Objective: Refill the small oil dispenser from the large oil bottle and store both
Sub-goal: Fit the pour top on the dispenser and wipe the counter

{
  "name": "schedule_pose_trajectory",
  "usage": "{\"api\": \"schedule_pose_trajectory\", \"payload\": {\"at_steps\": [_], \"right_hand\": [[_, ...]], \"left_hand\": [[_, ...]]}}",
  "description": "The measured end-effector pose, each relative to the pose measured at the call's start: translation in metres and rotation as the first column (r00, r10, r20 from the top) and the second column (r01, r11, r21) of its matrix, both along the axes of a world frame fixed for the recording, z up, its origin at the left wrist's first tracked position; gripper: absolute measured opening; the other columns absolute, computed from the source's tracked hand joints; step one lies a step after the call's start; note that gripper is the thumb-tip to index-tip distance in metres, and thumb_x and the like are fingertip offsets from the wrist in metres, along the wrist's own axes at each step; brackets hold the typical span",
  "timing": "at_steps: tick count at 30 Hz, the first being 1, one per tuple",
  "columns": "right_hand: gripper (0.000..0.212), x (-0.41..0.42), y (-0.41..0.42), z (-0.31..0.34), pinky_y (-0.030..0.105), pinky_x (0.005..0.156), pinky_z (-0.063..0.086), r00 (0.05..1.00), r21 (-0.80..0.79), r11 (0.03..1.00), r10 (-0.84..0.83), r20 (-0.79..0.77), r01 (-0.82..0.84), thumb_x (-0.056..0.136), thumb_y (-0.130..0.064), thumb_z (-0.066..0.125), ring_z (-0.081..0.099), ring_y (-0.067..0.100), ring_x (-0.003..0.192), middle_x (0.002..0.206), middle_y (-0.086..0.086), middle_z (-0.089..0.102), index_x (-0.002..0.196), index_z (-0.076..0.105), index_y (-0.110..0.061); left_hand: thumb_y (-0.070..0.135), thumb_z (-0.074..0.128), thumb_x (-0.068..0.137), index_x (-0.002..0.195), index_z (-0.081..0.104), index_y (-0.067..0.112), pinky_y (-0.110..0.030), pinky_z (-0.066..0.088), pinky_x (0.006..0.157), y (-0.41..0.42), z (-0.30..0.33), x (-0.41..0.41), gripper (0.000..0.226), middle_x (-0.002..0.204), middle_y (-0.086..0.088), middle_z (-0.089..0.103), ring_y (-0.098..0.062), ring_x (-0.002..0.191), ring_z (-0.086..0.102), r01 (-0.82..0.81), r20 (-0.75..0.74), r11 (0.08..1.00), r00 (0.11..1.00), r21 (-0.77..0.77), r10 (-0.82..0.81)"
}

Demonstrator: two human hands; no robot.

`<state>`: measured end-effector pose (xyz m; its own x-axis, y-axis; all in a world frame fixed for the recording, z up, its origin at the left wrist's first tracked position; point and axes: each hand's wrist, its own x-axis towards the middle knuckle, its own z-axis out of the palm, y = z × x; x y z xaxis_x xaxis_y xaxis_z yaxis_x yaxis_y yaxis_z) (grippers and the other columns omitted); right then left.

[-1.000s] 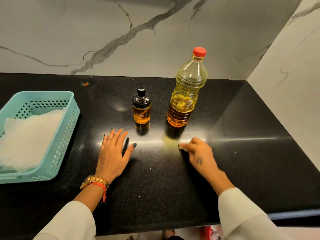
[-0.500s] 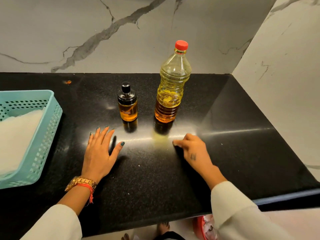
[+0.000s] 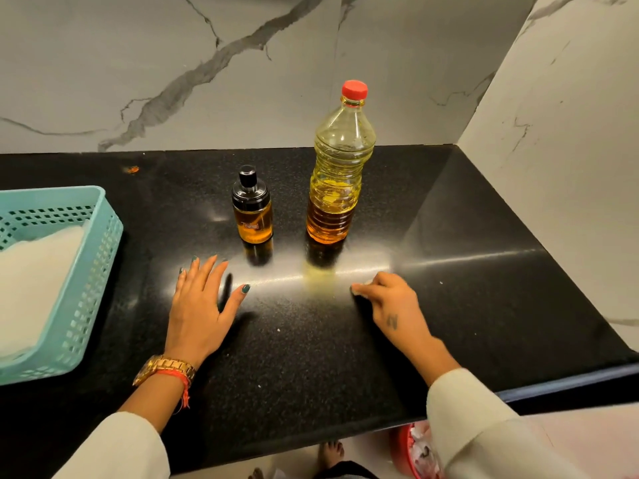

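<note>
- On the black bench [image 3: 311, 357], small oil dispenser [image 3: 252, 209] and large oil bottle [image 3: 337, 174] stand upright, capped, side by side, apart.
- Left hand [image 3: 200, 312] rests flat, fingers [image 3: 207, 271] spread; probably bracing.
- Right hand [image 3: 390, 305] curls, apparently pinching something pale; unidentifiable.
- Teal basket [image 3: 93, 271] sits well left; nothing blocks either bottle.

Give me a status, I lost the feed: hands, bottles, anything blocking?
Left hand flat on counter, right hand curled, grip unclear. Small dispenser and large bottle upright, capped, untouched. Nothing blocking; basket far left.
</note>
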<state>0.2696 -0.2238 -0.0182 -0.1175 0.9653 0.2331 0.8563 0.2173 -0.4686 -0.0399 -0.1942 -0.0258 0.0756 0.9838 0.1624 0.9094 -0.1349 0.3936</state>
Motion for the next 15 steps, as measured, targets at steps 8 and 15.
{"api": "schedule_pose_trajectory", "payload": {"at_steps": [8, 15], "right_hand": [[0.023, -0.029, 0.058, 0.01, 0.028, 0.061, 0.027, 0.987, -0.074, 0.992, -0.088, 0.135, 0.099, 0.082, 0.0, 0.06, 0.052, 0.033, 0.076, 0.077, 0.016, 0.052, 0.1, 0.072, -0.009], [0.031, -0.009, -0.012, -0.001, 0.022, 0.059, 0.039, 0.999, 0.033, 0.999, 0.036, 0.017, -0.036, 0.067, 0.009, 0.069, 0.056, 0.026, 0.063, 0.067, 0.007, 0.057, 0.088, 0.075, -0.013]], "left_hand": [[0.063, 0.028, 0.085, 0.14, 0.039, 0.014, -0.042, 0.009, 0.117, 0.0, 0.0, 0.001, 0.074, 0.15, -0.009, 0.033, -0.028, 0.143, 0.019, 0.001, -0.031, 1.0, 1.0, -0.008, -0.001], [0.068, 0.019, 0.082, 0.139, 0.04, 0.014, -0.041, 0.008, 0.116, -0.001, 0.0, 0.002, 0.081, 0.15, -0.009, 0.033, -0.028, 0.142, 0.02, 0.002, -0.034, 1.0, 0.999, 0.006, -0.002]]}}
